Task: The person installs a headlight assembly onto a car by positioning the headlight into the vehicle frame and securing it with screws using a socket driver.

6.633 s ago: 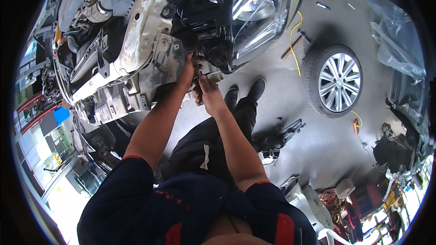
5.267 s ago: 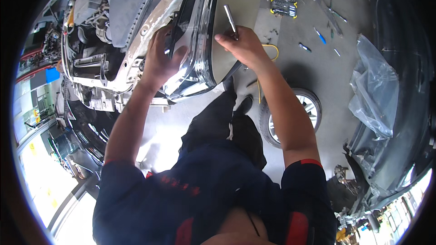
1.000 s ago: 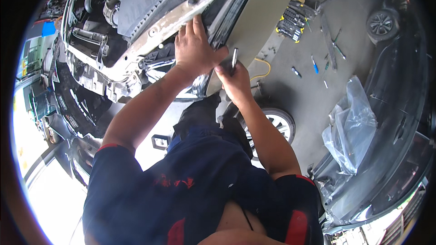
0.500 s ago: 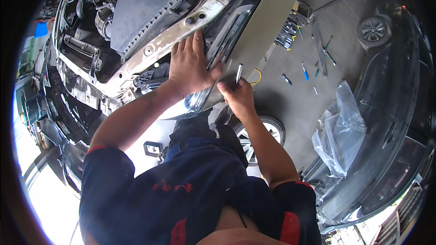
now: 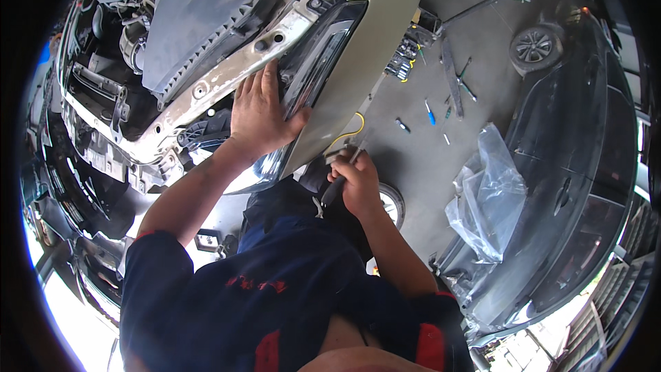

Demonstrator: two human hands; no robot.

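Observation:
My left hand (image 5: 264,114) lies flat with fingers stretched across the headlight (image 5: 318,62) of a light-coloured car, its fingertips by the worn metal crossmember (image 5: 237,62). Nothing is held in it. Closer to my body, just off the front fender (image 5: 350,76), my right hand (image 5: 358,182) is closed round a screwdriver-like tool with a black handle (image 5: 333,193) and a metal shank. Its exact tip is hard to make out.
The engine bay with a big grey cover (image 5: 200,27) lies at the upper left. On the floor at right are a socket set (image 5: 399,65), a blue-handled screwdriver (image 5: 431,116) and other tools. A dark car (image 5: 558,145) stands far right, with clear plastic sheeting (image 5: 490,196) against it.
My right hand has drawn back from the headlight's edge toward my body, and the tool's dark handle now shows. My left hand stays on the headlight while the whole view has shifted.

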